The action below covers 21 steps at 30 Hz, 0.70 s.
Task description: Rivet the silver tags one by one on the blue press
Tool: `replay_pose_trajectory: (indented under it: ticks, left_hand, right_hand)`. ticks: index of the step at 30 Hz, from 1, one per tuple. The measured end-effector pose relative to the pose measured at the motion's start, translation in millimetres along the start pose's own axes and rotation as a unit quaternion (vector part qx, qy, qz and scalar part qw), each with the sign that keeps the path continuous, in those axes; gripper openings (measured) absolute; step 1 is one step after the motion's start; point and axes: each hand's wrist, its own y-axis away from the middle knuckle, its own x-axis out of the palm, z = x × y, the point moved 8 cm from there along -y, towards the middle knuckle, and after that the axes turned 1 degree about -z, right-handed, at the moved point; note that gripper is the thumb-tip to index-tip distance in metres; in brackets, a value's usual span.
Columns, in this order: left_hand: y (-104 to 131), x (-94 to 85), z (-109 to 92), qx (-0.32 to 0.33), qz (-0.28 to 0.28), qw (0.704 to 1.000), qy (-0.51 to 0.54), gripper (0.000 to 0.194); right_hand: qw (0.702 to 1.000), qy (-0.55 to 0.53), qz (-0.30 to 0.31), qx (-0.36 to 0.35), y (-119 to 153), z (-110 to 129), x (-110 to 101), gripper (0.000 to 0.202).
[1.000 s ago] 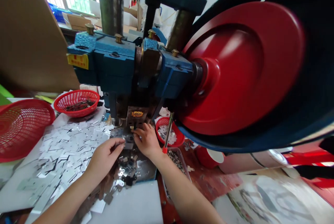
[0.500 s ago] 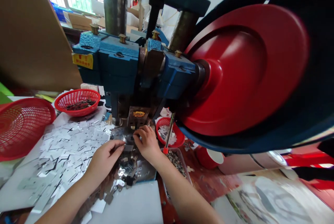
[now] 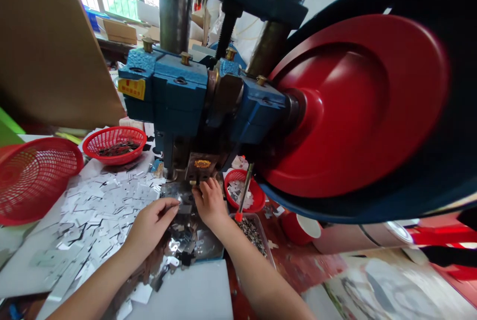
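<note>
In front of me stands a blue punch press [image 3: 179,96] with a red flywheel [image 3: 357,106]. My right hand [image 3: 211,206] reaches under its ram, fingers curled together at the die [image 3: 198,179]; what they hold, if anything, is hidden. To the left of the die, my left hand [image 3: 153,223] has thumb and index fingertips drawn together above the metal bed. Anything between them is too small to make out. Small shiny metal pieces [image 3: 182,245] lie in a heap between my wrists.
Flat metal plates [image 3: 100,215] are spread at left, beside a red basket [image 3: 115,146] of dark pieces and a larger tilted red basket [image 3: 40,181]. Right of the die sit a red bowl [image 3: 257,196], a rod with a red tip [image 3: 245,191] and a clear bin [image 3: 257,233] of small parts.
The view has shifted slightly, so the press appears a little further right. My right hand's fingers have shifted slightly at the die. My left hand has hardly moved.
</note>
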Motion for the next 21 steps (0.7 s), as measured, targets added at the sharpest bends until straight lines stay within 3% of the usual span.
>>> replay_pose_trajectory:
  ticks: [5, 9, 13, 18, 21]
  left_hand:
    - [-10.3, -2.8, -2.6, 0.023, -0.010, 1.000, -0.014, 0.031]
    - [-20.3, -1.3, -12.9, 0.055, -0.009, 0.998, -0.027, 0.029]
    - [-33.7, 4.1, -21.3, 0.061, -0.027, 0.996, -0.051, 0.027]
    - [-55.5, 13.3, -22.6, 0.080, -0.056, 0.992, -0.074, 0.027]
    - [-66.0, 23.1, -17.0, 0.083, -0.032, 0.994, -0.066, 0.028]
  right_hand:
    - [0.998, 0.052, 0.020, -0.009, -2.5, 6.5, -2.4, 0.015]
    - [0.998, -0.046, 0.021, -0.028, 4.0, 1.9, -7.1, 0.024]
    - [0.987, -0.158, -0.011, 0.034, 7.8, -15.3, -4.0, 0.024]
    - [0.979, -0.169, -0.048, 0.103, 4.7, -28.6, 5.9, 0.011]
    - [0.972, -0.193, -0.052, 0.127, 0.9, -35.2, 12.5, 0.020]
